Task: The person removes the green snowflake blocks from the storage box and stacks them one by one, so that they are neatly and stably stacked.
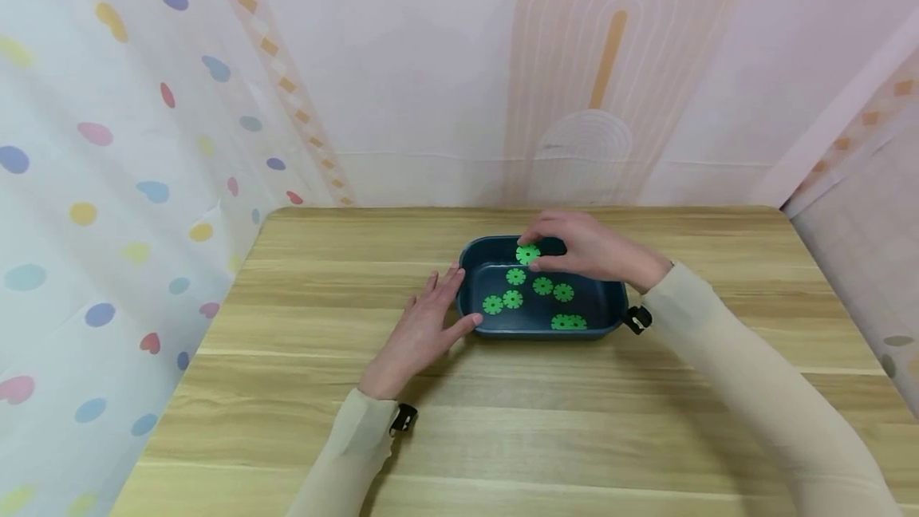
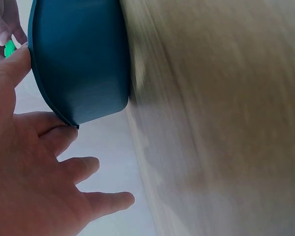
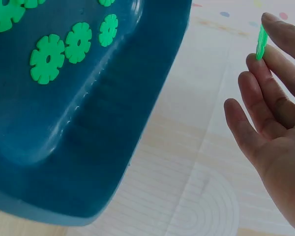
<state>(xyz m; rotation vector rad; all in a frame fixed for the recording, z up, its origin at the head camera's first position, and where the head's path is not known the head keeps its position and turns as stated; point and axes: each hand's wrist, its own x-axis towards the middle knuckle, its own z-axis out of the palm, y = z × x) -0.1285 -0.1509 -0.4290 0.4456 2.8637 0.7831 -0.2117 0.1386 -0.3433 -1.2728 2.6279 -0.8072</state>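
A dark blue basin [image 1: 543,335] with rounded corners stands on the wooden table, several green notched plastic snowflake discs [image 1: 542,286] lying on its floor. Over the basin's far side, my right hand [image 1: 585,246] pinches one green snowflake disc [image 3: 261,42] between thumb and fingertips. The right wrist view shows this disc edge-on, above the rim level. My left hand [image 1: 424,329] is at the basin's left end with its fingers spread. In the left wrist view its thumb and index finger touch the rim, while the other fingers [image 2: 113,202] stretch out free.
The wooden table [image 1: 301,357] reaches back to a pale patterned curtain [image 1: 424,78] behind it. Another curtain with coloured spots [image 1: 100,314] hangs along the left side. Two discs overlap near the basin's front wall. Black clips [image 1: 637,319] sit on both cuffs.
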